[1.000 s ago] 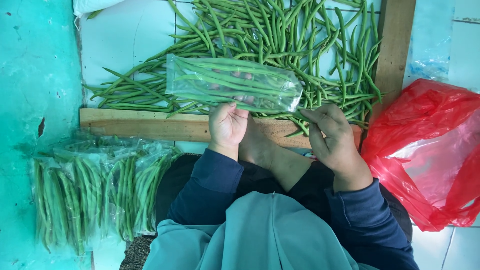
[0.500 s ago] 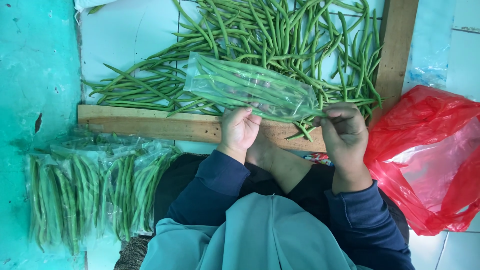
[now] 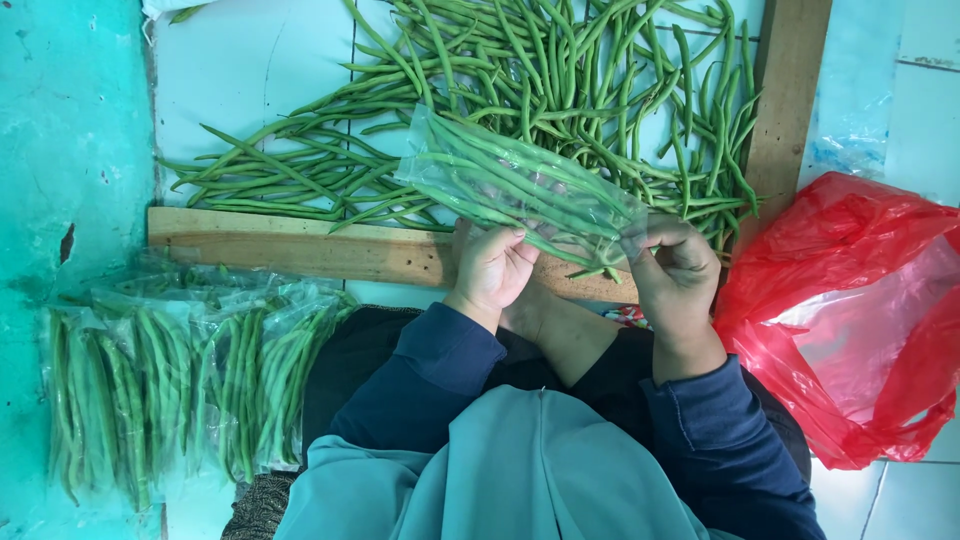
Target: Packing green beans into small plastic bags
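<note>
Risk check: clear plastic bag of green beans (image 3: pixel 520 190) is held tilted over the wooden board (image 3: pixel 300 250), far end up-left, near end down-right at the hands. Left hand (image 3: pixel 492 270) is curled closed, fingers pinching the bag's lower edge. Right hand (image 3: pixel 678 268) is closed too, thumb and fingers nipping the bag's corner at the right end. Whether that end is the open mouth, can't tell from here.

Failure modes, as I judge them:
- Grip is only on thin film at two points. Film slips or stretches, bag drops into the loose bean pile (image 3: pixel 560 90) behind it and the count mixes.
- If the right end is the mouth, the downward tilt lets beans slide out toward the lap.
- Bean tips press against the film near the right corner; a hard pull could puncture it.
- Packed bags (image 3: pixel 170 390) sit well apart at near left, red plastic bag (image 3: pixel 850 320) just right of the right hand; neither is in the way.
</note>
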